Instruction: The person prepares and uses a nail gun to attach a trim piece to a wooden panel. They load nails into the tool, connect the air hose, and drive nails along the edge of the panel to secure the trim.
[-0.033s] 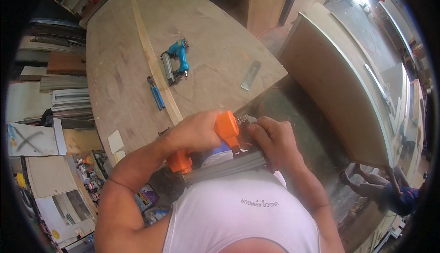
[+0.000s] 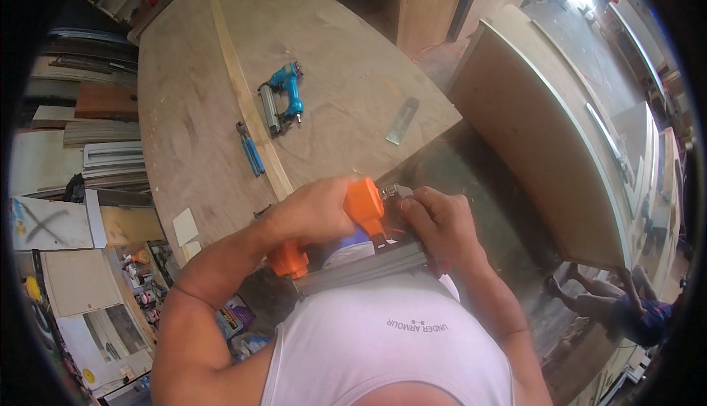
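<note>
An orange nail gun (image 2: 365, 206) with a long grey magazine (image 2: 364, 267) is held against my white shirt. My left hand (image 2: 315, 211) is closed round its handle. At the other end of the tool, my right hand (image 2: 442, 218) has its thumb and bent fingers closed at a small metal part (image 2: 396, 190) beside the orange head. The fingers partly hide that part. Beyond my hands, a blue nail gun (image 2: 286, 97) lies on the wooden panel (image 2: 353, 60). Blue-handled pliers (image 2: 250, 150) lie to its left.
A thin wooden strip (image 2: 234, 64) runs along the panel, and a flat metal plate (image 2: 403, 121) lies near its right edge. To the right stands a large curved brown panel (image 2: 515, 133). A person (image 2: 626, 306) is low at far right. Stacked boards (image 2: 107, 104) and shelves fill the left.
</note>
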A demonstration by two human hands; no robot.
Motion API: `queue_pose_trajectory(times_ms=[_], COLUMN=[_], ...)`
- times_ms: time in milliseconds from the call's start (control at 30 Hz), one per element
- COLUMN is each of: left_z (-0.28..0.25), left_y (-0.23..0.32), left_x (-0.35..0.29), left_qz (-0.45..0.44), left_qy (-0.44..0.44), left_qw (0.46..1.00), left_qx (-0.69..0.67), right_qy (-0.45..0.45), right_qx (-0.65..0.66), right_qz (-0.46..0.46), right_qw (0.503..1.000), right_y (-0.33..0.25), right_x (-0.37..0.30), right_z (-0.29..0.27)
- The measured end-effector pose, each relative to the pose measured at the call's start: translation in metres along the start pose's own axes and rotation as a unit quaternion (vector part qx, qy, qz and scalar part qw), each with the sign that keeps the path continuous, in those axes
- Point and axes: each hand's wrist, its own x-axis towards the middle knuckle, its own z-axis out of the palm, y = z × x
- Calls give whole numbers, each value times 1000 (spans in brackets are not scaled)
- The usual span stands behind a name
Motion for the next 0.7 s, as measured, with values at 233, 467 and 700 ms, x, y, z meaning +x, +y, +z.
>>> queue_pose_trajectory(times_ms=[233, 467, 700], left_z=[-3, -4, -6], left_y=[7, 10, 10], left_x=[0, -1, -5], left_qz=[-15, 8, 11], left_qy=[-3, 31, 73], left_qw=[1000, 999, 995], left_qx=[20, 33, 66], right_qy=[-6, 47, 101], right_qx=[2, 18, -33], right_qz=[14, -8, -63], right_qw=[1000, 999, 992], right_y=[-5, 11, 16], right_x=[4, 4, 11], right_z=[-3, 3, -4])
